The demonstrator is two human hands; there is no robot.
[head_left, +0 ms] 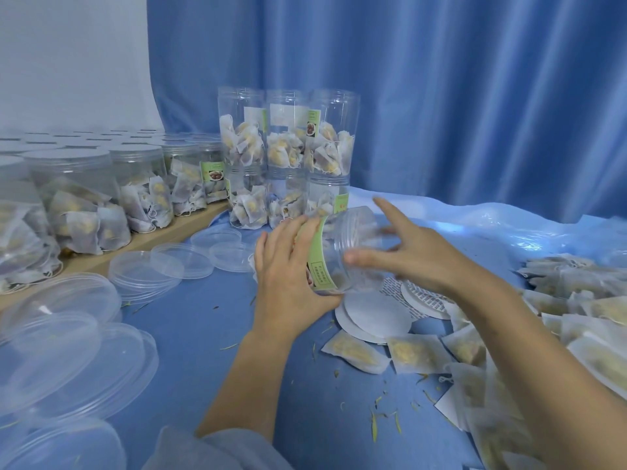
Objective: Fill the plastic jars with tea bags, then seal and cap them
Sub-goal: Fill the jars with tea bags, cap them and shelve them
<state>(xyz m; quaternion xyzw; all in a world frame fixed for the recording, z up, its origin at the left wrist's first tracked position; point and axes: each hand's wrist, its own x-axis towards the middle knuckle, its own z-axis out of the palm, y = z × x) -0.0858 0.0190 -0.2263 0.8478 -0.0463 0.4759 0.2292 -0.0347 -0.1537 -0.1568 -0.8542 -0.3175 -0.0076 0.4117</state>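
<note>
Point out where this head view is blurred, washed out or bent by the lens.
Head view: motion blur smears the right hand and the tilted jar gripped by the left hand; glare whitens the plastic sheet; wide-angle distortion stretches the loose lids; the capped jars look soft.

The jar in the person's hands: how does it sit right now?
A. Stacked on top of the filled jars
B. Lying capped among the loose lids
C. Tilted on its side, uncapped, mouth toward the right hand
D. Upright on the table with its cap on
C: the jar lies tilted in the left hand, its open threaded mouth facing the right hand.
</note>
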